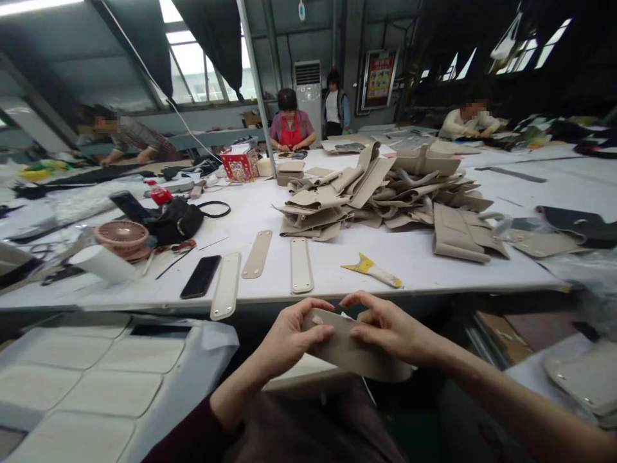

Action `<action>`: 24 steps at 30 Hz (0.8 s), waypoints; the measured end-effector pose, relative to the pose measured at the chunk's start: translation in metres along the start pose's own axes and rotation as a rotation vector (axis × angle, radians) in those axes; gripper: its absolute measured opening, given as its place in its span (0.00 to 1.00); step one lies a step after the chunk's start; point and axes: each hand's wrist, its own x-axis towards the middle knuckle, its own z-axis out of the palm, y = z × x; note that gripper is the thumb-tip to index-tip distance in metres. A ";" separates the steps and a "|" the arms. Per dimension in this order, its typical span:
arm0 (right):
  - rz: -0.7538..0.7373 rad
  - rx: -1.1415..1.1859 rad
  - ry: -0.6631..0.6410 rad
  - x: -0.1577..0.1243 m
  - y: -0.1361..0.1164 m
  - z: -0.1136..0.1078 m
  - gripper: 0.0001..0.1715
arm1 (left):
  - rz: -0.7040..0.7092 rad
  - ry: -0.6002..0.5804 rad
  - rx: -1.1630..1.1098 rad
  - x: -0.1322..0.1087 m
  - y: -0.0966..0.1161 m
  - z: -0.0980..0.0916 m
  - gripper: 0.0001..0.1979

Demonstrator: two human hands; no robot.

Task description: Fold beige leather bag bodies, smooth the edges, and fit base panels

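Both hands hold one beige leather strip (354, 350) with rounded ends, just in front of the table's near edge. My left hand (292, 334) pinches its left end between thumb and fingers. Further right along the upper edge, my right hand (393, 328) grips the same strip, thumb on the near face. A bit of white shows behind the strip between the hands; what it is I cannot tell. On the table ahead lie a white-faced strip with metal studs (301, 265), a beige strip (257, 254) and another pale strip (226, 286) jutting over the edge.
A yellow-and-white tool (371, 269) lies near the edge. Beige bag pieces (376, 193) are heaped behind it. At left are a phone (201, 277), a pink fan (122, 238) and a black bag (176, 222). Pale panels (101, 392) lie lower left. Several people work farther back.
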 end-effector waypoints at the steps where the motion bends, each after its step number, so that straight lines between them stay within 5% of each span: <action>1: -0.009 -0.039 -0.008 -0.001 -0.001 0.003 0.20 | 0.012 0.062 0.047 -0.008 -0.003 0.003 0.20; 7: -0.062 -0.148 0.075 -0.014 -0.005 0.023 0.16 | 0.079 0.269 0.400 -0.042 -0.008 0.012 0.11; 13: -0.333 -0.286 0.229 -0.028 -0.005 0.040 0.05 | 0.101 0.262 0.351 -0.058 -0.006 0.016 0.08; 18: -0.517 -0.521 0.280 -0.028 -0.001 0.053 0.09 | 0.102 0.242 0.415 -0.059 -0.012 0.013 0.09; 21: -0.426 -0.502 0.371 -0.026 0.001 0.055 0.08 | 0.167 0.231 0.517 -0.058 -0.016 0.016 0.06; 24: -0.146 -0.156 0.489 -0.024 0.017 0.041 0.10 | 0.299 0.212 0.633 -0.063 -0.021 0.020 0.03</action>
